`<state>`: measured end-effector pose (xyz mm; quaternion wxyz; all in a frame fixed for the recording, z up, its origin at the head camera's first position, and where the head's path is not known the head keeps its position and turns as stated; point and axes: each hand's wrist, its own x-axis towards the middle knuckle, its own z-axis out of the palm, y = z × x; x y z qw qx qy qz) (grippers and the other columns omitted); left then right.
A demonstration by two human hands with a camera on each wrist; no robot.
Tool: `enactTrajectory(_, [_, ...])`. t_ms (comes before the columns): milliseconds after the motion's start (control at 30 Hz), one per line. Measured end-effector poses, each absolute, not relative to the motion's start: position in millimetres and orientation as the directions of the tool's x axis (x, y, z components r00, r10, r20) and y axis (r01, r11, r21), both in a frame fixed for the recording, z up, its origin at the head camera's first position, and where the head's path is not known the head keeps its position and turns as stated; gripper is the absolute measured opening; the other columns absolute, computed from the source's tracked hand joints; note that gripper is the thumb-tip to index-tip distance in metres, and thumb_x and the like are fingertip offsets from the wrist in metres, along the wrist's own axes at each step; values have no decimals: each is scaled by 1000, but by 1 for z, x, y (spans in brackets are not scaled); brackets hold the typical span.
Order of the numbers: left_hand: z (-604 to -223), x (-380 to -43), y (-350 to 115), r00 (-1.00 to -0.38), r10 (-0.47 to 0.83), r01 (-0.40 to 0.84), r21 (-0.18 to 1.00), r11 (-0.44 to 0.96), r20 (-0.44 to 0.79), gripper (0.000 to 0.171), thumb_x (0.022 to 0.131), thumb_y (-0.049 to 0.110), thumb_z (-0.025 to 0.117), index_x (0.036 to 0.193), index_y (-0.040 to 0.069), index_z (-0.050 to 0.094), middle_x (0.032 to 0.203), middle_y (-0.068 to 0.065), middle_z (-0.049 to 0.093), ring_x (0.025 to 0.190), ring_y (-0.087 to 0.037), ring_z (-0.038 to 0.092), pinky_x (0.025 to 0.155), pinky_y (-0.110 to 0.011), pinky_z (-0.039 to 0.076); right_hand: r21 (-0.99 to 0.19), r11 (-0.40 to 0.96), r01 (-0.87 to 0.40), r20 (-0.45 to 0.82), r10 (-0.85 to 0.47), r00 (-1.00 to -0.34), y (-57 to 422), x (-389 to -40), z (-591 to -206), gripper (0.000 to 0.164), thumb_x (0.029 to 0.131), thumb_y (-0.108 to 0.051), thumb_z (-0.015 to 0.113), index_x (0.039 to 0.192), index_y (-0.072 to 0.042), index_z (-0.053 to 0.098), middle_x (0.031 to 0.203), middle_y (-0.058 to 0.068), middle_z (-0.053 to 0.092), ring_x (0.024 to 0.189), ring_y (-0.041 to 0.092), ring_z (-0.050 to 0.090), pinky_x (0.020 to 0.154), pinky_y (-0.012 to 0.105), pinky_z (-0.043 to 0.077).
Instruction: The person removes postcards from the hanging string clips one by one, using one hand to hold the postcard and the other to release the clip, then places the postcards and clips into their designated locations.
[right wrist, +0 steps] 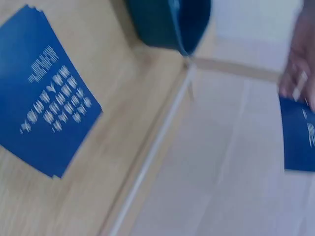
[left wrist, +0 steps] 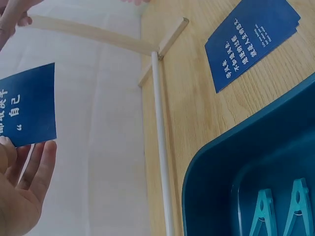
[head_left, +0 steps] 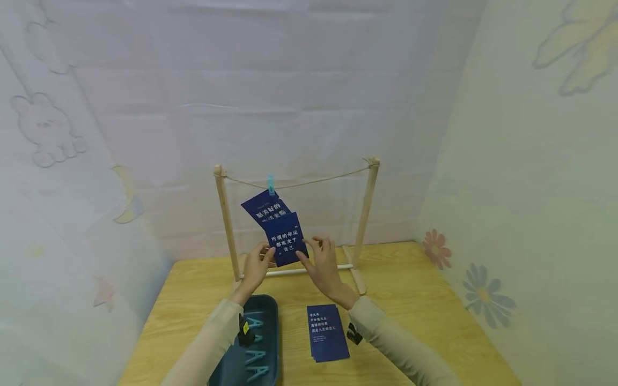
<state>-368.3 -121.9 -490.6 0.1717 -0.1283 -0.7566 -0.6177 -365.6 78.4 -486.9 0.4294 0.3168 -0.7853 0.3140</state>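
Note:
My left hand (head_left: pixel 256 265) pinches the left edge of a dark blue printed card (head_left: pixel 287 241), thumb in front and fingers behind. My right hand (head_left: pixel 324 268) is by the card's right edge, with thumb and index finger spread. The left wrist view shows a gap between that hand and the card's visible edge; any contact beyond the frame cannot be told. Behind and above, another blue card (head_left: pixel 263 206) hangs tilted from a light-blue clothespin (head_left: pixel 271 185) on a string (head_left: pixel 318 183). The held card overlaps its lower part in the head view.
Wooden posts (head_left: pixel 368 209) hold up the string over a white crossbar (left wrist: pixel 161 128). A dark teal tray (head_left: pixel 272 327) with several clothespins (left wrist: pixel 266 211) stands at the front left. To its right lies a stack of blue cards (head_left: pixel 328 332) on the wooden table (head_left: pixel 405 305).

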Motion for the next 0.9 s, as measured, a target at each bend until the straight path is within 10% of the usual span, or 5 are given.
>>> enactTrajectory(167, [-492, -364, -128, -905, 21, 423, 892, 162, 425, 16, 100, 2, 56, 104, -13, 59, 86, -27, 60, 71, -42, 65, 64, -44, 60, -378, 603, -702, 818, -138, -558, 89, -380, -477, 50, 91, -15, 73, 131, 5, 51, 117, 23, 48, 97, 35, 44, 80, 45, 43])
enactTrajectory(367, [-489, -355, -123, -912, 103, 410, 896, 173, 398, 16, 100, -2, 54, 107, -16, 58, 89, -33, 60, 75, -52, 63, 66, -50, 59, -499, 524, -690, 732, -170, -659, 95, -379, -482, 27, 98, -4, 61, 122, 6, 57, 96, 16, 63, 76, 27, 59, 66, 36, 50])
enactTrajectory(633, [-511, -359, -121, -927, 162, 368, 902, 228, 338, 12, 99, -1, 57, 106, -10, 61, 89, -22, 63, 71, -42, 67, 62, -34, 60, -613, 433, -661, 623, -249, -742, 107, -368, -504, 22, 101, -8, 57, 118, 4, 60, 90, 8, 66, 76, 20, 62, 62, 28, 53])
enactTrajectory(900, [-516, -348, -119, -910, 300, 360, 904, 230, 286, 22, 101, 0, 54, 117, -14, 58, 96, -31, 63, 80, -47, 67, 65, -43, 61, -686, 380, -620, 574, -241, -783, 122, -359, -531, 16, 99, -2, 58, 111, 8, 58, 82, 11, 64, 62, 20, 60, 54, 26, 51])
